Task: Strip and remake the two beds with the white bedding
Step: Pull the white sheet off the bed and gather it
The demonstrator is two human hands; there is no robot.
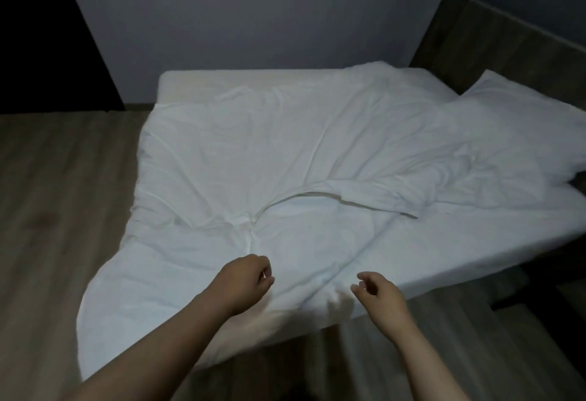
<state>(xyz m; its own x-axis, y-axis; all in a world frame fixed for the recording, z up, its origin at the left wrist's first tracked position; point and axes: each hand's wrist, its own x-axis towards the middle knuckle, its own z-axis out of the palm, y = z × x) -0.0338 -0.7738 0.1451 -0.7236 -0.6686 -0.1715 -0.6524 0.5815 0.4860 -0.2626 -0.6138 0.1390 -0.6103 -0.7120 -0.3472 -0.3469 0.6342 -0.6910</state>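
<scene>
The white, crumpled cloth duvet (253,146) lies spread over most of the white mattress (475,242) of the bed. It has many creases, and one edge near its middle is folded over and makes a loose flap. Its near left corner hangs over the edge of the bed, down toward the floor.

The left hand (245,281) is over the near part of the duvet, with the fingers loosely curled. I see no cloth inside it. The right hand (379,294) is just beside the near edge of the duvet, with fingers relaxed and a little apart, and it holds nothing. The two hands are near each other but do not touch.

The long axis of the duvet goes from the near left, where the corner hangs, to the far right. There it reaches the white rectangular pillow (513,121) and touches it.

Behind the pillow, at the far right, stands the dark wooden headboard (475,35). The wooden plank floor (57,194) is on the left and near sides of the bed. A plain grey wall (253,13) is at the far side.
</scene>
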